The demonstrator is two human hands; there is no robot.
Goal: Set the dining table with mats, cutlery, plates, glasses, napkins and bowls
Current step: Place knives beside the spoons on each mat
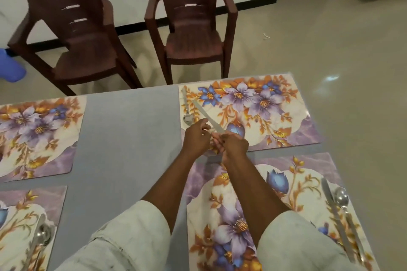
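Nearest to me, my two pale sleeves (123,240) reach forward over the grey counter (130,138). On the near right mat (253,215) a knife (334,215) and a spoon (344,204) lie side by side along its right edge; the near left mat (28,215) carries cutlery too, though I cannot make out each piece. Further out, my hands meet over the near left corner of the far right mat (275,116). My right hand (234,144) has its fingers curled round the handle of a second knife (208,117), whose blade points away to the left. My left hand (196,136) pinches at the same handle beside it. Just left of that blade a second spoon (187,112) rests on this mat. The far left mat (35,134) lies well apart. Beyond the counter stand two brown chairs (189,28).
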